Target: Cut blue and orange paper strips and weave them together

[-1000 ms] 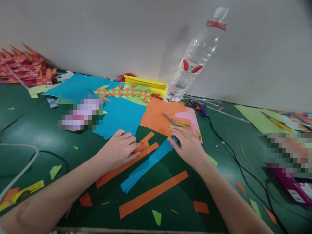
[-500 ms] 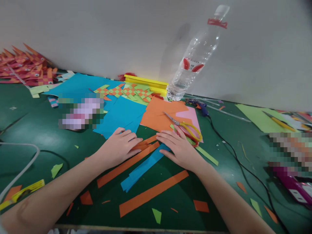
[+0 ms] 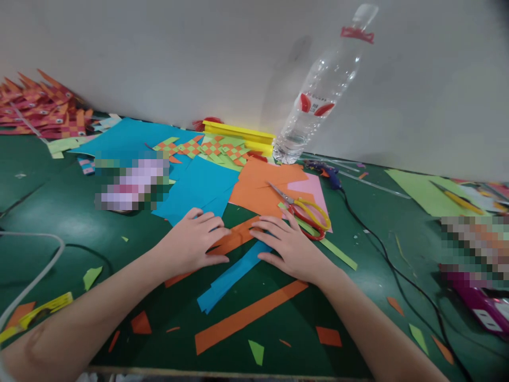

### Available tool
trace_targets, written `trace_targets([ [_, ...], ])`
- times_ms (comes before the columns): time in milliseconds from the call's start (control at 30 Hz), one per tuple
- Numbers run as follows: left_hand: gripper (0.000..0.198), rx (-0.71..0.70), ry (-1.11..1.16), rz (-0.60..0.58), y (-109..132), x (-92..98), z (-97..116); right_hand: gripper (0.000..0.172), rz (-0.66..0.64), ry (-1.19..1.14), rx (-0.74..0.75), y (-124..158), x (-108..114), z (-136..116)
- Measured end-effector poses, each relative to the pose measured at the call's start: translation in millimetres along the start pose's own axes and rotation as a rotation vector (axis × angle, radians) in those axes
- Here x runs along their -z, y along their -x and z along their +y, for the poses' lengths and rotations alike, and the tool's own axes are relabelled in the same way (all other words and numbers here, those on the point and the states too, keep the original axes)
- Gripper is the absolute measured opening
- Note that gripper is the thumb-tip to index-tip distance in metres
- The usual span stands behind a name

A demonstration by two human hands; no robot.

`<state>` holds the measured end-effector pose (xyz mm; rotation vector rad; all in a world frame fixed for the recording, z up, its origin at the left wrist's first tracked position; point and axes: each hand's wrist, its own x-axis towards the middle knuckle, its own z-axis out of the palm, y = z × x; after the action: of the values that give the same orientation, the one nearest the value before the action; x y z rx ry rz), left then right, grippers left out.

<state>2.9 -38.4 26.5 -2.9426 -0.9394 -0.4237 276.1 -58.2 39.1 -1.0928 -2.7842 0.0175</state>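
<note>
Both of my hands lie low over the green tabletop. My left hand (image 3: 194, 241) has its fingers stretched over the left part of some orange paper strips (image 3: 240, 233); thumb and fingers are apart. With fingers spread, my right hand (image 3: 286, 246) touches the right end of those strips and covers the upper end of the blue paper strips (image 3: 233, 278). Nearer to me lies a single orange strip (image 3: 250, 318). Scissors (image 3: 306, 209) with yellow and red handles rest just beyond my right fingertips, beside a green strip (image 3: 340, 253).
Blue sheets (image 3: 194, 185) and an orange sheet (image 3: 264, 183) lie behind my hands. A water bottle (image 3: 318, 90) leans against the wall. The glue gun (image 3: 328, 174) trails a black cord on the right. A yellow cutter (image 3: 43, 313) and paper scraps are scattered about.
A lower orange strip has slid up against the other orange strips between my hands. My left thumb has dropped a little, and my right hand has shifted slightly left.
</note>
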Motion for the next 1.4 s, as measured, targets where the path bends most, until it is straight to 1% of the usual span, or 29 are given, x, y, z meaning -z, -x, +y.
trace_targets([
  [67, 0.034, 0.002, -0.028, 0.017, 0.2, -0.8, -0.9, 0.04, 0.018, -0.008, -0.009, 0.8, 1.7, 0.8],
  [167, 0.022, 0.0, -0.069, 0.056, -1.1, -1.5, -2.2, 0.028, 0.041, -0.055, 0.039, 2.1, 6.6, 0.1],
  [233, 0.019, -0.004, -0.079, 0.062, -2.3, -1.8, -2.0, 0.021, 0.071, -0.101, 0.086, 2.3, 8.5, -2.2],
  [333, 0.021, -0.005, -0.063, 0.042, -3.1, -2.1, -0.3, 0.019, 0.084, -0.148, 0.139, 1.6, 6.9, -6.8],
  [400, 0.023, -0.001, -0.037, 0.021, -2.9, -2.0, 0.9, 0.023, 0.049, -0.149, 0.159, 0.7, 4.4, -9.2],
  [500, 0.028, 0.001, 0.015, -0.018, -2.3, -0.9, 2.3, 0.033, 0.001, -0.124, 0.155, -0.9, 2.3, -10.8],
  [633, 0.033, -0.011, 0.046, -0.041, -2.3, 0.7, 3.1, 0.037, -0.012, -0.091, 0.126, -2.5, 2.6, -10.8],
  [767, 0.029, -0.017, 0.062, -0.071, -2.1, 0.1, 2.3, 0.04, -0.028, -0.075, 0.108, -2.8, 2.5, -10.3],
  [867, 0.022, -0.009, 0.084, -0.087, -1.3, -0.2, 1.2, 0.039, -0.008, -0.065, 0.083, -2.1, 2.0, -9.2],
  [967, 0.018, -0.003, 0.108, -0.082, -1.2, 0.6, 1.2, 0.036, 0.049, -0.041, 0.061, -1.4, 1.5, -7.0],
  [1067, 0.017, -0.012, 0.126, -0.051, -2.6, 2.2, 2.9, 0.032, 0.12, -0.024, 0.012, -1.0, 0.9, -3.9],
  [1133, 0.02, -0.009, 0.13, -0.026, -3.7, 3.4, 4.3, 0.029, 0.196, -0.025, -0.032, -0.5, 0.8, -1.9],
  [1167, 0.023, 0.009, 0.134, -0.013, -4.0, 4.0, 4.8, 0.028, 0.254, -0.028, -0.05, -0.1, 1.0, -1.0],
  [1233, 0.028, 0.085, 0.151, 0.033, -4.0, 5.4, 5.0, 0.027, 0.4, -0.041, -0.062, 0.8, 1.5, 0.0],
  [1300, 0.027, 0.192, 0.183, 0.107, -3.1, 7.7, 4.6, 0.026, 0.531, -0.061, -0.038, 1.8, 1.9, -0.4],
  [1333, 0.026, 0.249, 0.21, 0.146, -2.6, 9.4, 4.5, 0.026, 0.567, -0.075, -0.022, 2.1, 1.7, -1.4],
  [1400, 0.024, 0.367, 0.323, 0.214, -1.9, 13.9, 5.1, 0.028, 0.564, -0.114, 0.005, 1.8, 0.2, -5.1],
])
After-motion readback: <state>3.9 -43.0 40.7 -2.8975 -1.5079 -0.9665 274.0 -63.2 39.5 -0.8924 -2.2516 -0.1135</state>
